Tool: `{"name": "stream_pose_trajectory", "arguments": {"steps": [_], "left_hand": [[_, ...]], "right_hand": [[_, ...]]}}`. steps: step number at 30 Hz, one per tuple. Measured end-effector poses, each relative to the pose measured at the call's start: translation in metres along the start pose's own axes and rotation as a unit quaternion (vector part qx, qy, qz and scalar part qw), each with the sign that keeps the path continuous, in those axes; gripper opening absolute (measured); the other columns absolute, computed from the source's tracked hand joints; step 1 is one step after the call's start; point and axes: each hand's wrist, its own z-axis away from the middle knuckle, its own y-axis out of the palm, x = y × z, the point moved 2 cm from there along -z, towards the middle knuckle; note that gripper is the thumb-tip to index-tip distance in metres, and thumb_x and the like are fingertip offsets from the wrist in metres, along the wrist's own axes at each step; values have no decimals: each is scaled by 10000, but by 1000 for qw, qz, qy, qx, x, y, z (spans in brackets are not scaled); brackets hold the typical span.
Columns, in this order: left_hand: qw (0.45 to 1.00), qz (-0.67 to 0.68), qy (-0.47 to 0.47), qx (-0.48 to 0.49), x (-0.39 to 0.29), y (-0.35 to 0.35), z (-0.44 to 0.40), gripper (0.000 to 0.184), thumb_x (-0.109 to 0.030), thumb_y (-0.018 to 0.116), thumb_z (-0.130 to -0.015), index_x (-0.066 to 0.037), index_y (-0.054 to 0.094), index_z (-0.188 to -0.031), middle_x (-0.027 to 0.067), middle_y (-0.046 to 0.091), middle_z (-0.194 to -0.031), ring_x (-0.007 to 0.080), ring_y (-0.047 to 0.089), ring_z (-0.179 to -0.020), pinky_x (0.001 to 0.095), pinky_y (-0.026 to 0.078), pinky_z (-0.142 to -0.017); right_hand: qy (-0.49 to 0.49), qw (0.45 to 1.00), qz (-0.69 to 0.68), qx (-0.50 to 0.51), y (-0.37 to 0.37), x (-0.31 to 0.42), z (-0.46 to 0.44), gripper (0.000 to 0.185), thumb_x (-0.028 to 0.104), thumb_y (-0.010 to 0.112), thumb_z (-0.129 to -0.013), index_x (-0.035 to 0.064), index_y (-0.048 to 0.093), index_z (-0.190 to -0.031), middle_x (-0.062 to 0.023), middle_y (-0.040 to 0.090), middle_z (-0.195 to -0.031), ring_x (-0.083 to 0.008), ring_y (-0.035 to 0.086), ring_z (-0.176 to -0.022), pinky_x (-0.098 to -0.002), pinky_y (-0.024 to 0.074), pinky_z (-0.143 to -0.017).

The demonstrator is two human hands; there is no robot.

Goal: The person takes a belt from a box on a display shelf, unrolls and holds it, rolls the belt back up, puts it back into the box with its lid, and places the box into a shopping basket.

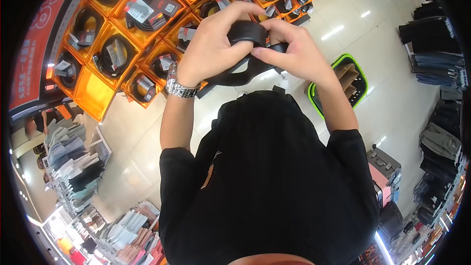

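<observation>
A black leather belt (245, 33), partly coiled, is held up in front of my chest between both hands. My left hand (211, 41), with a silver watch (180, 86) at the wrist, curls around the left side of the coil, thumb pressed on the strap. On the other side my right hand (300, 51) pinches the belt between thumb and fingers. A lower loop of the strap hangs beneath both hands. Some fingertips are hidden behind the leather.
Orange-lined boxes (100, 93) with coiled, tagged belts (116, 54) fill the upper left. A green-rimmed basket (365, 76) holding brown paper bags stands on the floor to the right. Racks of folded trousers (434, 68) line the right side; clothes racks (73, 162) stand left.
</observation>
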Motion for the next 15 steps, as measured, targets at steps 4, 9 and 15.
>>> {"name": "stream_pose_trajectory", "arguments": {"steps": [4, 9, 15], "left_hand": [[993, 3, -115, -17, 17, -18, 11, 487, -190, 700, -756, -66, 535, -1197, 87, 656, -963, 161, 627, -849, 290, 489, -763], [931, 316, -149, -109, 50, -3, 27, 561, -345, 675, -845, 18, 491, -1231, 133, 602, -1140, 198, 598, -1037, 344, 468, -929], [885, 372, -127, -250, 39, 30, 16, 270, -138, 566, -898, -13, 504, -1128, 136, 619, -973, 242, 628, -974, 329, 499, -823]], "right_hand": [[49, 987, -139, -64, -5, -9, -5, 231, 140, 690, -807, -7, 586, -951, 48, 522, -619, -4, 426, -578, -174, 329, -525], [37, 949, -296, -103, 1, -8, -11, 295, 81, 663, -842, -50, 532, -1072, 6, 594, -754, -30, 550, -698, -170, 435, -630], [39, 959, -271, -75, 20, -7, -18, 431, 151, 710, -823, -53, 516, -1149, -35, 642, -789, -63, 595, -728, -208, 468, -671]]}}
